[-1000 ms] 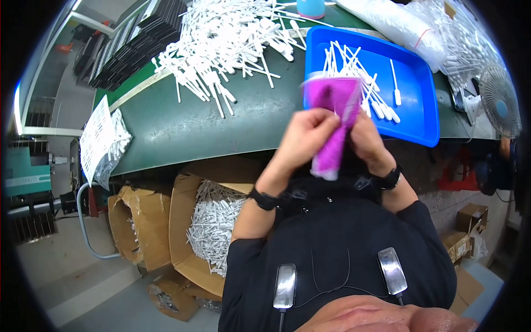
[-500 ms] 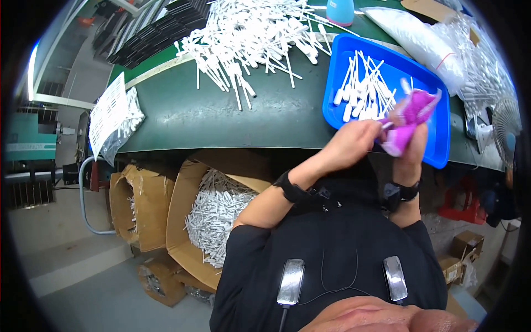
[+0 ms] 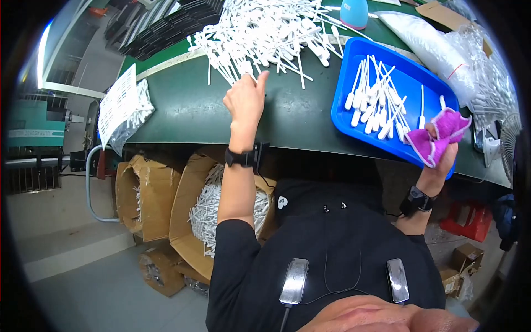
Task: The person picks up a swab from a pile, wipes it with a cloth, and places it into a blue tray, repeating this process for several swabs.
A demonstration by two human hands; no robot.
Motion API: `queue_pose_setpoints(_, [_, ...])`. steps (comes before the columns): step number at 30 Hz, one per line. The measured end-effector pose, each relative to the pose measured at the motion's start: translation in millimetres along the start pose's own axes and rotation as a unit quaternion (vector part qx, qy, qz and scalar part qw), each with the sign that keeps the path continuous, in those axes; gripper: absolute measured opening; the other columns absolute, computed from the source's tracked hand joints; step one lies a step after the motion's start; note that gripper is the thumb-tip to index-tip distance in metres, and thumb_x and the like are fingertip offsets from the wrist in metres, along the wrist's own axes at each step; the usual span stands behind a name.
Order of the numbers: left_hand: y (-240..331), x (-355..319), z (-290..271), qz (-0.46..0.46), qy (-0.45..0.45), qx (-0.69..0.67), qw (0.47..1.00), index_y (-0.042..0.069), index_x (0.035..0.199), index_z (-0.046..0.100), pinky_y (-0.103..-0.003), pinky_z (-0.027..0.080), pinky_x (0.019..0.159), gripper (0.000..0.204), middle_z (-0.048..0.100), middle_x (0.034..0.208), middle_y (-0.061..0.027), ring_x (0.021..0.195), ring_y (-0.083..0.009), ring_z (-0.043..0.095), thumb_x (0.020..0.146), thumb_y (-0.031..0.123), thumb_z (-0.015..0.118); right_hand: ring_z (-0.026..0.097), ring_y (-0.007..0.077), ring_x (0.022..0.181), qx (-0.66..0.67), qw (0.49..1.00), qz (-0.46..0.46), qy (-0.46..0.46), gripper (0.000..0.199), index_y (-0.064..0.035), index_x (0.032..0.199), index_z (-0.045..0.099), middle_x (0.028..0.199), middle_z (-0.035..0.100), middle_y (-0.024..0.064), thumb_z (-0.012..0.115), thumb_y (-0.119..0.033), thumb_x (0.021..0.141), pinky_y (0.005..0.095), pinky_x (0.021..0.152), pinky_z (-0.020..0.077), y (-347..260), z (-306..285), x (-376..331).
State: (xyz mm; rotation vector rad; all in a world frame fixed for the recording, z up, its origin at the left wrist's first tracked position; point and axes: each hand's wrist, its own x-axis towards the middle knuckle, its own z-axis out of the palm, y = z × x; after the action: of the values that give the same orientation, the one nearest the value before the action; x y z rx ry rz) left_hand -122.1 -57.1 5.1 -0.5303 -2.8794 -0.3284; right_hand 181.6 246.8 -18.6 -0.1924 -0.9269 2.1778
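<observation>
My left hand [image 3: 245, 99] is at the near edge of a big heap of white plastic sticks [image 3: 265, 27] with thick oblong heads. Its thumb stands apart from the fingers, whose tips are partly hidden against the sticks; nothing is seen held. Over the right end of a blue tray [image 3: 341, 113], my right hand [image 3: 444, 157] grips a bunched purple cloth [image 3: 437, 135] with a pale edge. A short white tip pokes up beyond the cloth. Inside the tray, a group of the same white sticks [image 3: 369, 102] lies mostly heads toward me, with one stick [image 3: 422, 108] apart to the right.
A clear bag of sticks with a printed sheet [image 3: 117, 105] rests at the table's left. Black stacked trays [image 3: 171, 27] stand behind it. Plastic bags [image 3: 428, 50] and a blue bottle [image 3: 354, 14] are at the back right. Cardboard boxes [image 3: 185, 232] of sticks sit below the table edge.
My left hand has left the cloth and swung left to the stick heap. The right hand, still holding the cloth, has shifted right and slightly down. One stick now lies apart in the tray.
</observation>
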Motion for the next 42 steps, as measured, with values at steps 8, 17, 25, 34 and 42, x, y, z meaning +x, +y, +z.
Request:
queue_pose_setpoints(8, [-28.2,-5.6,11.4,-0.012,-0.030,-0.033,0.999,0.004,0.082,0.062,-0.040,0.049,0.059,0.038,0.067,0.077,-0.0146,0.067,-0.0319,0.065,0.091,0.040,0.054,0.061,0.0184,0.081,-0.040,0.997,0.058,0.034,0.024,-0.0027,0.113,0.053,0.094,0.062,0.0074,0.045,-0.017,0.095,0.0316,0.072,0.0512,43.2,58.1,-12.7])
queue_pose_setpoints(17, [6.2,-56.8,-5.2,-0.155,-0.136,-0.754,0.624,0.005,0.090,0.054,-0.019,0.029,0.036,0.026,0.047,0.060,0.0028,0.044,-0.0050,0.043,0.098,0.028,0.044,0.064,0.0173,0.082,0.052,0.989,0.131,0.041,0.026,-0.0014,0.116,0.054,0.096,0.064,0.0087,0.047,-0.016,0.095,0.0306,0.070,0.0543,67.7,107.1,-12.6])
queue_pose_setpoints(25, [22.2,-72.6,7.7,-0.107,-0.125,-0.754,0.636,0.006,0.085,0.049,-0.019,0.018,0.037,0.027,0.032,0.059,0.0052,0.041,-0.0022,0.025,0.100,0.028,0.040,0.065,0.0194,0.084,0.106,0.966,0.227,0.071,0.031,-0.0026,0.120,0.052,0.100,0.064,0.0096,0.044,-0.023,0.098,0.0334,0.074,0.0556,86.9,122.0,-18.8])
queue_pose_setpoints(34, [26.6,-85.8,4.8,-0.108,-0.161,-0.769,0.609,0.005,0.091,0.052,-0.018,0.019,0.037,0.024,0.035,0.059,0.0045,0.042,-0.0027,0.028,0.100,0.025,0.041,0.062,0.0214,0.098,0.120,0.968,0.206,0.073,0.036,-0.0028,0.125,0.048,0.116,0.059,0.0115,0.042,-0.026,0.099,0.0356,0.086,0.0521,88.4,119.7,-19.7])
queue_pose_setpoints(42, [57.6,-105.7,-13.5,0.022,-0.241,-0.702,0.670,0.003,0.098,0.055,-0.018,0.021,0.038,0.027,0.038,0.060,0.0042,0.044,-0.0020,0.028,0.100,0.027,0.041,0.061,0.0209,0.098,0.050,0.970,0.218,0.094,0.039,-0.0026,0.126,0.048,0.116,0.060,0.0091,0.037,-0.029,0.100,0.0361,0.094,0.0456,96.9,137.4,-22.6])
